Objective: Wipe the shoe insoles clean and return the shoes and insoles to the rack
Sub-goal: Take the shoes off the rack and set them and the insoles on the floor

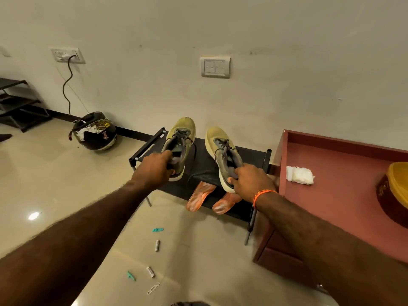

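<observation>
Shoes (180, 140) held by hands (154, 167) over rack (203, 164) edge.

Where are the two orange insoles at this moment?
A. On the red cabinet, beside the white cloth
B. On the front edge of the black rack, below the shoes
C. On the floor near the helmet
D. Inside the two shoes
B: both orange insoles lie on the front edge of the black rack, sticking out over it, while the hands hold the shoes above.
</observation>
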